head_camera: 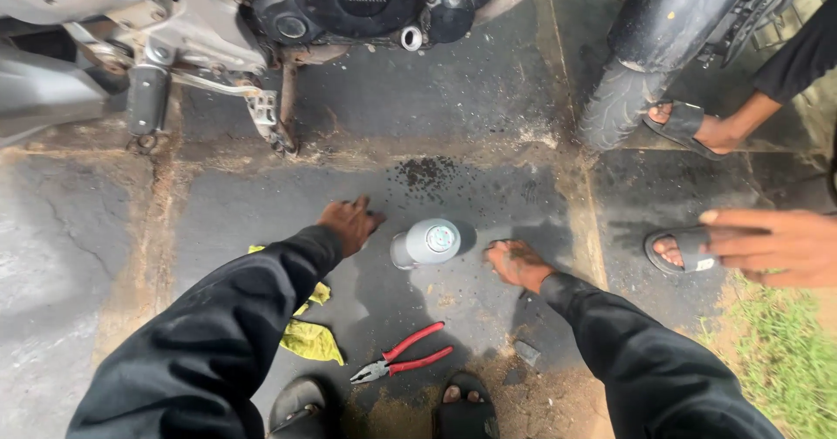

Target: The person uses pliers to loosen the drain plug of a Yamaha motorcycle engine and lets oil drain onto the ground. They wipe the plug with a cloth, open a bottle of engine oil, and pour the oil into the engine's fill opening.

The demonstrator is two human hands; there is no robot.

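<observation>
My left hand (351, 223) rests flat on the dark stone floor, fingers spread, holding nothing. My right hand (516, 263) also presses on the floor, dirty, fingers down. Between them stands a grey cylindrical can (427, 242), seen from above, close to my left hand but apart from both. Red-handled pliers (403, 360) lie on the floor nearer to me, between my two sandalled feet and my arms. A yellow rag (309, 334) lies partly under my left sleeve.
A motorcycle's engine (357, 3), footpeg and side stand (283, 108) fill the top. Its front tyre (623, 99) stands at the upper right. Another person's sandalled feet (689, 125) and hand (776, 245) are at the right. Grass (785, 360) borders the lower right.
</observation>
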